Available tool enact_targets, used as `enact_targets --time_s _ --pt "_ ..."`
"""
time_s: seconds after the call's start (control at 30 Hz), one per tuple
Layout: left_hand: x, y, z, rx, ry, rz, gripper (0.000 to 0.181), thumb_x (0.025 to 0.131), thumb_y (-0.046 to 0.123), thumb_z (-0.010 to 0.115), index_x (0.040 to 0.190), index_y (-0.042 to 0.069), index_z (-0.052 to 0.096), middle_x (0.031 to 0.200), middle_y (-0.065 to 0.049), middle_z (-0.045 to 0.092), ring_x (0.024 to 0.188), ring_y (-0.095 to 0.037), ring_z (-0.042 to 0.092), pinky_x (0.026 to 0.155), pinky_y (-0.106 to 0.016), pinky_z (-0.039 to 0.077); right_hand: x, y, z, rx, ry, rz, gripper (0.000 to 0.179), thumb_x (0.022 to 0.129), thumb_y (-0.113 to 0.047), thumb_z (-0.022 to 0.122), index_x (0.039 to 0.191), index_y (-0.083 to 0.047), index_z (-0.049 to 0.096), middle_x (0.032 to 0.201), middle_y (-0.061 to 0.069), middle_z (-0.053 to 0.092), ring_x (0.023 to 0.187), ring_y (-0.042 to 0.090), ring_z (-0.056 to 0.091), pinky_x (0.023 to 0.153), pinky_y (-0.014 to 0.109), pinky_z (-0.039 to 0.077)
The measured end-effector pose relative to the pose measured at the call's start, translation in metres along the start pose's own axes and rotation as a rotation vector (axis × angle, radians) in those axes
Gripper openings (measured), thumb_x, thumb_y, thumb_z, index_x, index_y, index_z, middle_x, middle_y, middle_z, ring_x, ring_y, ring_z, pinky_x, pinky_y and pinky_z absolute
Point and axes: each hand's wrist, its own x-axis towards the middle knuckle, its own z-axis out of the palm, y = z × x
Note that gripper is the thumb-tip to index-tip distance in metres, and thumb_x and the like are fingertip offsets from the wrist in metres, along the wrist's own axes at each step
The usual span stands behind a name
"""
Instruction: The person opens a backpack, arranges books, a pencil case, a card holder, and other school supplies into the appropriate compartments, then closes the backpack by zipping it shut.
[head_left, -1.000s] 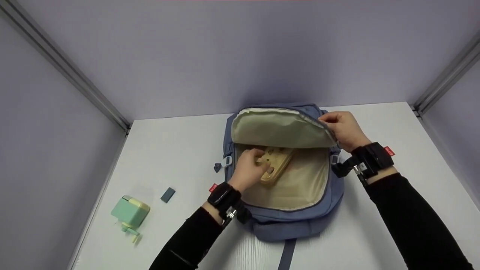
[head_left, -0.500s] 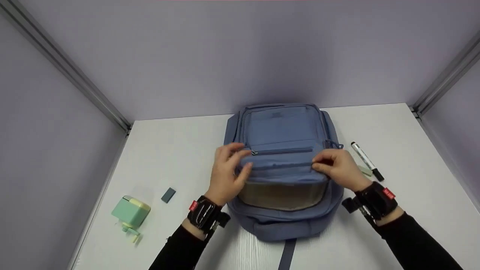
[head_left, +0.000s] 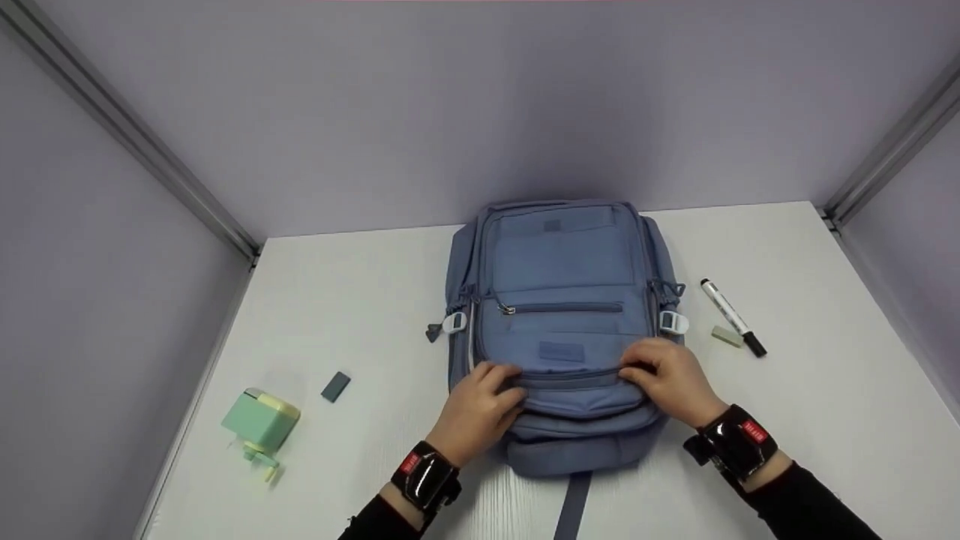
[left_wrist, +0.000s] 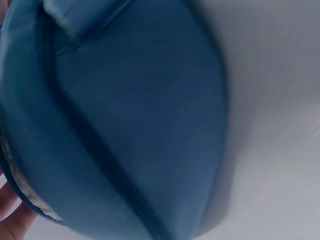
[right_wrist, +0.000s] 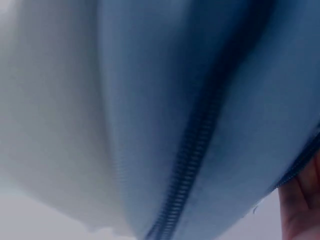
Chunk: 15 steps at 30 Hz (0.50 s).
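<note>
A blue backpack lies on its back on the white table, its front flap folded down over the opening. My left hand grips the lower left edge of this flap, thumb and fingers curled at it. At the lower right edge, my right hand pinches the flap between thumb and fingers. In the left wrist view, fingers touch the zippered rim; the right wrist view shows fingers beneath the zipper edge. The inside of the backpack is hidden.
Right of the backpack lie a black-and-white marker and a small pale green block. On the left are a small dark block and a green-and-yellow crank pencil sharpener. Grey panels stand around the table.
The flap, held up a second ago, has come down over the opening, hiding the yellow case inside. My left hand has left the case and taken the flap's left edge; my right hand moved down.
</note>
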Motion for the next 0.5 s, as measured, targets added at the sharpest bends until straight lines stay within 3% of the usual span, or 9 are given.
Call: enact_targets --time_s 0.2,0.4,0.5 --pt "-0.008 0.005 0.006 -0.015 -0.003 -0.037 0.012 0.082 0.020 0.079 0.094 0.016 0.078 0.118 -0.003 0.067 0.107 -0.021 0.062 0.091 -0.030 0.055 -0.008 0.006 0.010 -0.003 0.053 -0.027 0.020 0.067 0.004 0.083 0.077 -0.011 0.073 0.084 0.001 0.072 0.082 0.018 0.066 0.082 0.012 0.045" --pt "-0.019 0.010 0.008 -0.025 -0.021 -0.078 0.018 0.089 0.023 0.073 0.104 0.014 0.077 0.126 -0.007 0.066 0.118 -0.025 0.061 0.102 -0.035 0.052 -0.015 0.009 0.016 0.014 0.073 -0.002 0.022 0.067 0.004 0.083 0.079 -0.011 0.074 0.085 0.000 0.073 0.082 0.017 0.066 0.082 0.010 0.044" --pt "-0.032 0.006 0.004 -0.032 0.025 -0.124 0.028 0.087 0.022 0.074 0.113 0.012 0.074 0.129 -0.010 0.065 0.121 -0.028 0.061 0.103 -0.040 0.051 -0.017 0.010 0.018 0.016 0.079 -0.006 0.022 0.067 0.004 0.083 0.080 -0.011 0.075 0.085 0.000 0.073 0.083 0.017 0.066 0.083 0.009 0.044"
